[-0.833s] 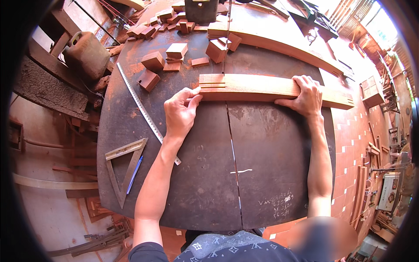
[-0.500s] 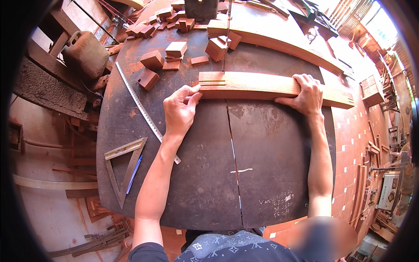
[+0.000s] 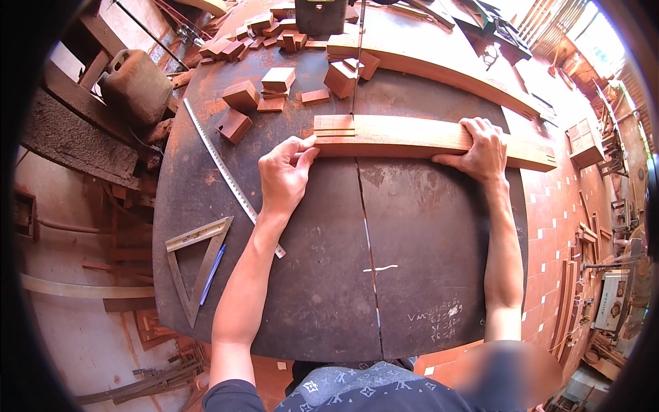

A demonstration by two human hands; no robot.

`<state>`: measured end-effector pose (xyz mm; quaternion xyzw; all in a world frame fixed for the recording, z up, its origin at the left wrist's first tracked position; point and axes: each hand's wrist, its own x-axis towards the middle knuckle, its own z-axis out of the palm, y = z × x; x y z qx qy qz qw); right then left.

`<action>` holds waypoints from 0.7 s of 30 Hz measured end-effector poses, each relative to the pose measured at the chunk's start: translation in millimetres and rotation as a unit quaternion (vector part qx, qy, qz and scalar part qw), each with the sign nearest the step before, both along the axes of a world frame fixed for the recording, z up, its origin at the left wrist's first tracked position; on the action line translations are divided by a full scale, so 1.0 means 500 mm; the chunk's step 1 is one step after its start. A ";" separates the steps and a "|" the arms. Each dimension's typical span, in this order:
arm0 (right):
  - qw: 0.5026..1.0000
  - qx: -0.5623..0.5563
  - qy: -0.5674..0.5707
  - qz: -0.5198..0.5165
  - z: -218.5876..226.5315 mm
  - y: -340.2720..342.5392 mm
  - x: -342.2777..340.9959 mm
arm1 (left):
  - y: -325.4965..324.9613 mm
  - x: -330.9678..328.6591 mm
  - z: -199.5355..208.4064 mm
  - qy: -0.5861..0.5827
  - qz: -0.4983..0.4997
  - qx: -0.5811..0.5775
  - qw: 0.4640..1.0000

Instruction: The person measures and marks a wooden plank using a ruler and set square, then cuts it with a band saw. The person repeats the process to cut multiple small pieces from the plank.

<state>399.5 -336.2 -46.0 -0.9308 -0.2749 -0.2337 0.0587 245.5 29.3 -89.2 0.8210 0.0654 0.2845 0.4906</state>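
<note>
Wood bar (image 3: 405,134) on far half of tbl. (image 3: 309,295), just beyond both hands; long axis approx. left-right, blade (image 3: 358,48) at far edge. L hand (image 3: 283,172), nearer blade: narrow pinch, bar's left end. R hand (image 3: 484,154): gripping bar toward right end.

Here on the dark desk (image 3: 329,295), low on the right, there's white handwriting (image 3: 436,319): a word-like line up top, rows of figures stacked beneath. Over to the left of the slit, fainter figures (image 3: 311,233), rubbed and hard to make out. Further left, the metal ruler (image 3: 220,165) carries its fine graduations and numerals, too small to read off. Just below, markings sit on the stock of the triangular square (image 3: 199,235), tiny and unclear. Out at far right, a pale box (image 3: 611,300) shows dark printed lettering, turned sideways. And down front, the dark shirt (image 3: 367,391) bears light letter-like emblems.
</note>
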 end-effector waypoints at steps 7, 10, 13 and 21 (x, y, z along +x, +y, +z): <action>1.000 0.004 0.003 0.002 0.001 0.000 -0.004 | -0.001 -0.006 0.001 -0.010 -0.009 -0.010 1.000; 1.000 0.004 0.001 0.003 0.002 0.000 -0.004 | 0.002 -0.004 -0.003 -0.018 -0.011 -0.011 1.000; 1.000 -0.002 0.003 -0.011 0.004 0.005 -0.002 | 0.003 0.000 0.007 0.007 -0.009 0.013 1.000; 1.000 -0.006 0.010 -0.019 0.004 0.008 -0.001 | 0.008 0.010 0.011 0.007 -0.016 0.024 1.000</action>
